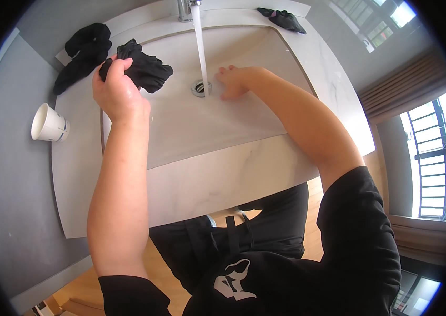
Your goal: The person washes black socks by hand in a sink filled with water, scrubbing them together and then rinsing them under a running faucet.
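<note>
Black cloth (pixel 146 67), upper left: likely soft, light; best gripped bunched. Left hand (pixel 119 90) clasps it; right hand (pixel 237 81), centre, fingers parted.

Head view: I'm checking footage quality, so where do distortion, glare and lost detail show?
In the head view, the counter outline bends and the corners go black; in the head view, the window at right is washed out to white, and glare whitens the counter's right end; in the head view, the black cloth in the left hand shows some folds.
</note>
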Action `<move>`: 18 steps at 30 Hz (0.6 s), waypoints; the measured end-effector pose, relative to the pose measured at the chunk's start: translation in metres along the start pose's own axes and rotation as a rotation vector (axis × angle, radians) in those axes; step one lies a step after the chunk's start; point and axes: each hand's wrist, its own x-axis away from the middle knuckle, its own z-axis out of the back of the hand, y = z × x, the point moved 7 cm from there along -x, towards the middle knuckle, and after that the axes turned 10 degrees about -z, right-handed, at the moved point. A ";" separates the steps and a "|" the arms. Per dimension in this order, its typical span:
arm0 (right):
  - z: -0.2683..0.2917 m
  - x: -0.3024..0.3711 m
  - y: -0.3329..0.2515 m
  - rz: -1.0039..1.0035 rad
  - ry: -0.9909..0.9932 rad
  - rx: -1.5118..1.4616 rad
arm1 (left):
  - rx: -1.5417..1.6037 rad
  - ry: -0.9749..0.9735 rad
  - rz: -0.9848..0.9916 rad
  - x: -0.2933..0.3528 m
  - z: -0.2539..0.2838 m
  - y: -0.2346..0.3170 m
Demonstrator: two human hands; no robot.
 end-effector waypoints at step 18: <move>0.007 0.008 -0.003 0.095 -0.008 -0.107 | 0.015 -0.015 -0.026 0.000 -0.003 0.001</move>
